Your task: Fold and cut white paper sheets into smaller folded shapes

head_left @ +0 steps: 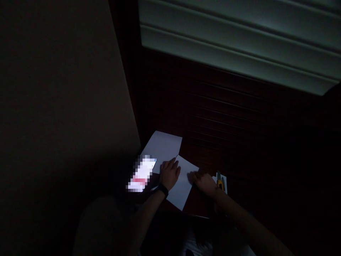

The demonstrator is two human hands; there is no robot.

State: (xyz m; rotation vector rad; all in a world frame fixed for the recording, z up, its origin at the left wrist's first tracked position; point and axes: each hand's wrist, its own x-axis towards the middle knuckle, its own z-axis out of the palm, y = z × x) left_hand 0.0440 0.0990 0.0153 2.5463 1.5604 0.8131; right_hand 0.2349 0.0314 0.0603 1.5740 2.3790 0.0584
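On the desk, reckoning from the near sheet: behind, at eleven o'clock, a far sheet; at nine, a screen, before the far sheet; at three, another paper with a cutter on it. On the near sheet's ten o'clock edge, the left hand; at its two o'clock edge, fingers of the right hand.

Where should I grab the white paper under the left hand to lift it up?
I'd pinch the sheet by its near corner, coming from the person's side. That pointed corner sticks out towards the person, clear of both hands: the left hand lies on the sheet, and the right hand is by its right edge.
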